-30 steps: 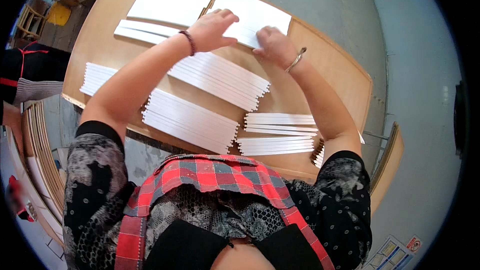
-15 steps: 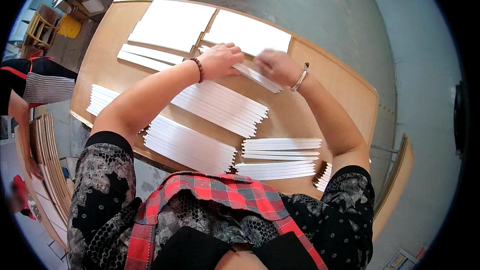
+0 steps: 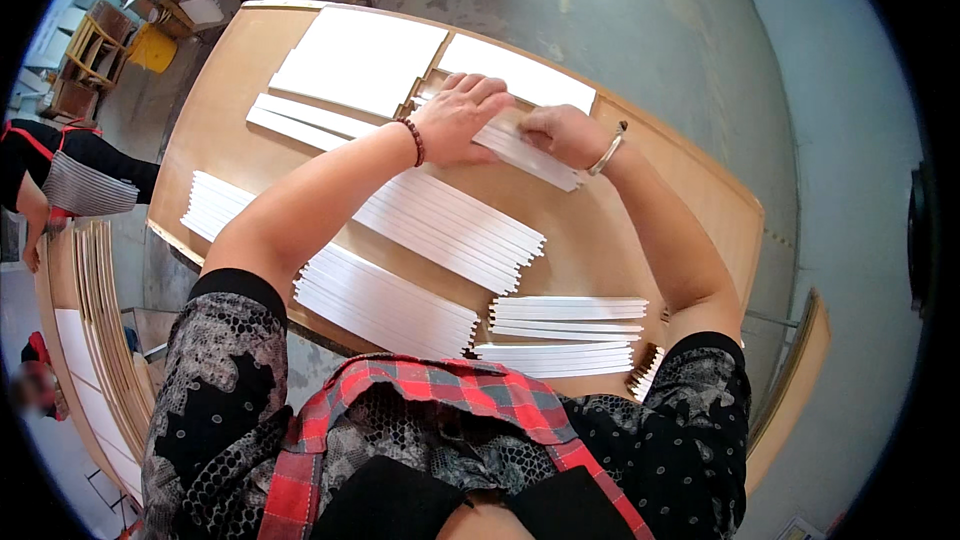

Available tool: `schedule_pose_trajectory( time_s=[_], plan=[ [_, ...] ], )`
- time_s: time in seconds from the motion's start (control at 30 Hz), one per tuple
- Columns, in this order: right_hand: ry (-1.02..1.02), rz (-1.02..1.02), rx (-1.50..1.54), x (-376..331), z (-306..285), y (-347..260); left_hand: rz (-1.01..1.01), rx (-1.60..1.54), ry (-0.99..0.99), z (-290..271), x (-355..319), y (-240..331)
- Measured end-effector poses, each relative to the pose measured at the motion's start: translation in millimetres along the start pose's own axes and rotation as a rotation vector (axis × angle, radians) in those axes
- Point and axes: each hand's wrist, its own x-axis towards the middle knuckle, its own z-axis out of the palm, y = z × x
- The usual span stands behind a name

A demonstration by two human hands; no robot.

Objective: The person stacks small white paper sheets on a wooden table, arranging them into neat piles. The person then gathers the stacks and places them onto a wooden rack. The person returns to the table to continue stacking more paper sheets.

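Observation:
My left hand (image 3: pixel 462 120) lies across a narrow white bundle of strips (image 3: pixel 535 156), its thumb along the near side and its fingers over the far side. Over the right part of these strips, my right hand (image 3: pixel 565 135) is curled with its fingertips pinched together at their upper face. What that pinch holds, if anything, is hidden. Just beyond my hands are a large white panel (image 3: pixel 360 60) and a second white panel (image 3: pixel 530 72). Closer to me, a row of white notched strips (image 3: pixel 450 228) lies side by side.
The brown table (image 3: pixel 690 190) carries another row of notched strips (image 3: pixel 385 300), two loose strips (image 3: pixel 300 122) and small stacks (image 3: pixel 570 316) near my right elbow. To the left, a person in a striped apron (image 3: pixel 88 183) stands by upright boards (image 3: pixel 100 320).
The strips under my hands show a broader top face now. My right hand, blurred before, has come down nearer to them. The whole view has shifted slightly.

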Motion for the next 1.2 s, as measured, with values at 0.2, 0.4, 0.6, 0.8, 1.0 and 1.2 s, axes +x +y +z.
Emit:
schedule_pose_trajectory(
  time_s=[0.2,0.4,0.6,0.8,1.0,1.2],
  plan=[
    [0.167,0.021,-0.236,6,-3,18,0.031,0.034,-0.064,6,7,-7],
    [0.270,-0.022,-0.114,6,-3,32,-0.146,-0.063,-0.289,13,17,-19],
    [-0.286,0.163,0.057,9,-20,34,-0.094,0.091,0.006,22,17,-23],
    [0.391,0.042,-0.167,12,5,68,-0.188,-0.070,-0.355,16,34,-26],
    [-0.156,0.213,0.282,-5,-3,78,-0.106,-0.065,-0.246,31,36,-35],
    [0.475,0.328,0.358,-8,-53,25,-0.070,0.162,-0.085,-37,38,-49]
  ],
)
